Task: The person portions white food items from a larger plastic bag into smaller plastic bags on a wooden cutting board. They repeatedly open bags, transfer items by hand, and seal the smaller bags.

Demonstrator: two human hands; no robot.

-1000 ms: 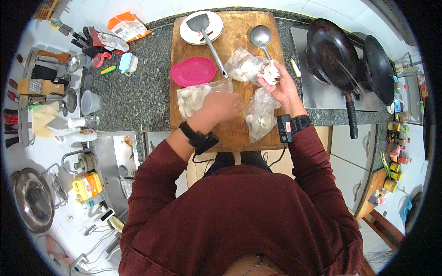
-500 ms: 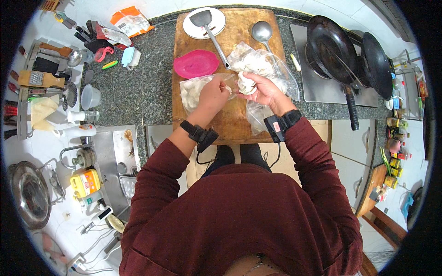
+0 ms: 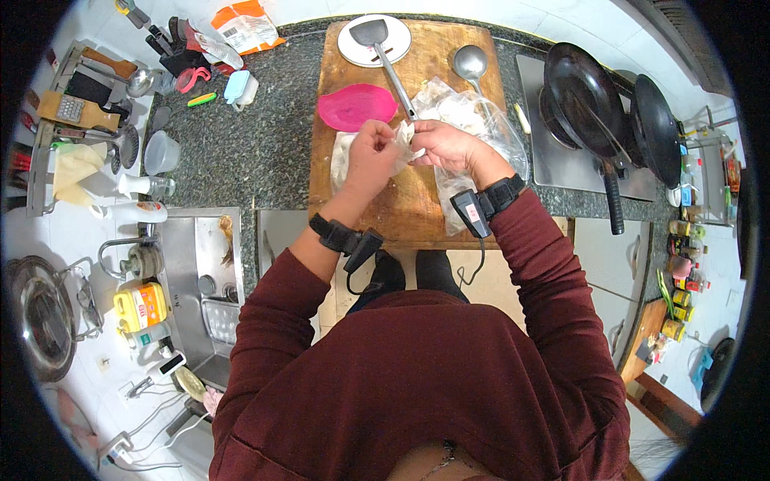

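Observation:
Over the wooden cutting board (image 3: 417,224), a white, soft-looking piece of food (image 3: 405,138) is pinched between my two hands. My left hand (image 3: 375,156) has its fingers curled in at the piece's left side. From the right, my right hand (image 3: 447,146) grips it with thumb and fingers. Partly behind my left hand lies a plastic bag (image 3: 341,159) with pale contents. Beyond my right hand, a clear plastic bag (image 3: 507,132) holds white lumpy pieces (image 3: 465,114). The exact kind of food cannot be made out.
A pink dish (image 3: 357,107), a white plate (image 3: 349,50) bearing a spatula (image 3: 391,76), and a ladle (image 3: 470,62) rest on the board. On the right a wok (image 3: 581,84) stands on the stove (image 3: 553,172). A sink (image 3: 188,248) lies left.
My hands have come together, and the white piece once held in my right hand is now gripped between both. The view has shifted slightly.

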